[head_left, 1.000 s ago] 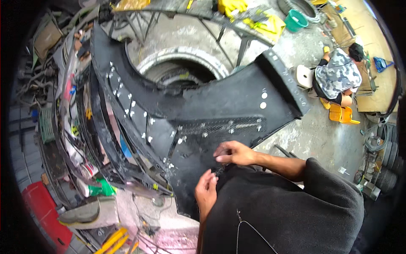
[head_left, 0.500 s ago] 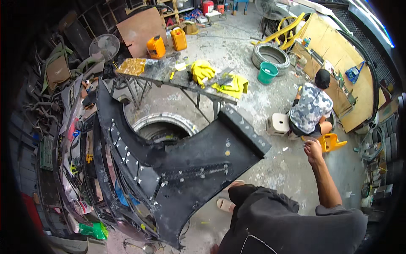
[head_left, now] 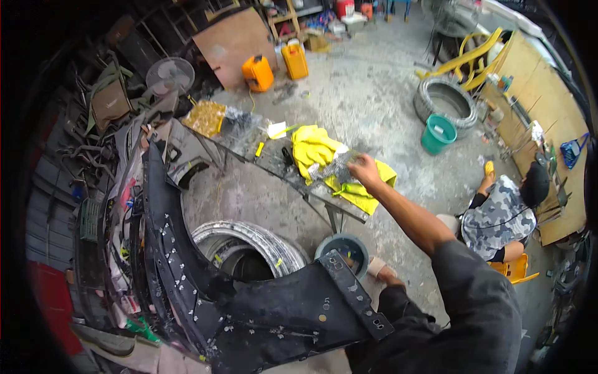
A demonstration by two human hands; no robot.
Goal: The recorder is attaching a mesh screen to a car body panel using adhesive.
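My right hand (head_left: 363,169) reaches over a narrow dark workbench (head_left: 258,163), fingers bent and pressed together. Whatever they pinch is too small to make out. Under and beside the hand lies a crumpled greyish, see-through sheet (head_left: 338,167), between yellow rubber gloves (head_left: 311,149) and a bright yellow cloth (head_left: 361,198). I cannot tell whether the fingertips touch the sheet. A black car fender (head_left: 274,305) with pale spots along it lies in front of me, left of my legs. My left hand is out of the picture.
Stacked tyres (head_left: 249,249) and a grey tub (head_left: 344,249) stand below the bench. More car panels crowd the left side. At the right, a co-worker in a camouflage shirt (head_left: 498,218) sits low, near a teal bucket (head_left: 439,134). Orange jerrycans (head_left: 257,73) stand behind the bench.
My right hand has moved left, from near the co-worker to above the bench. My body has stepped closer to the bench, and the view has shifted. The grey tub now shows.
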